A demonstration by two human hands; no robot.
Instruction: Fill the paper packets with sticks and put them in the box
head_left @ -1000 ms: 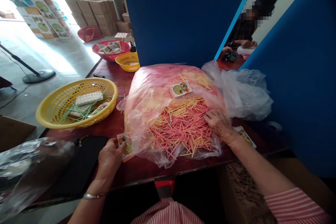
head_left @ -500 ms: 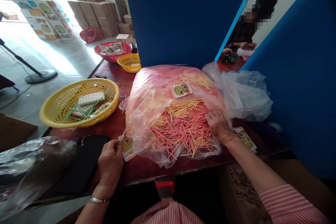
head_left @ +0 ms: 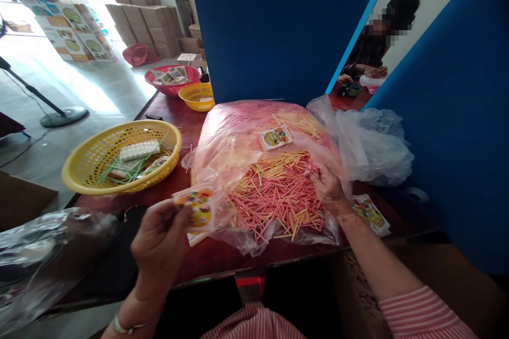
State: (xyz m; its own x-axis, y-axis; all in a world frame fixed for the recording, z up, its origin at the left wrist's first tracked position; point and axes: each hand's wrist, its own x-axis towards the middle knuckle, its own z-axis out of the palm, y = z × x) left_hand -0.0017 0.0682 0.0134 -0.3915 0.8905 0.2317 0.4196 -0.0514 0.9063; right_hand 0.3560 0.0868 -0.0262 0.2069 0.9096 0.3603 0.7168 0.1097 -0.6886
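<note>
Left hand (head_left: 161,238)'s fingers are pinching a packet (head_left: 199,209) over the counter (head_left: 217,262)'s front edge, left of the sticks (head_left: 278,193); right hand (head_left: 329,188)'s fingers seem to be pinching a few pink ones.

Loose sticks (head_left: 278,196) are showing mixed pink and yellow. Leftmost packet (head_left: 202,211) is displaying yellow, orange and green print. Large basket (head_left: 71,172) is reading yellow, enclosing pale green straws (head_left: 119,168); rear basket (head_left: 173,89) is reading red. Table (head_left: 222,257) is appearing dark red. Sleeve (head_left: 417,310) is bearing red-and-white stripes. Panel (head_left: 270,26) is presenting deep blue, its edge strip (head_left: 361,26) showing lighter blue.
</note>
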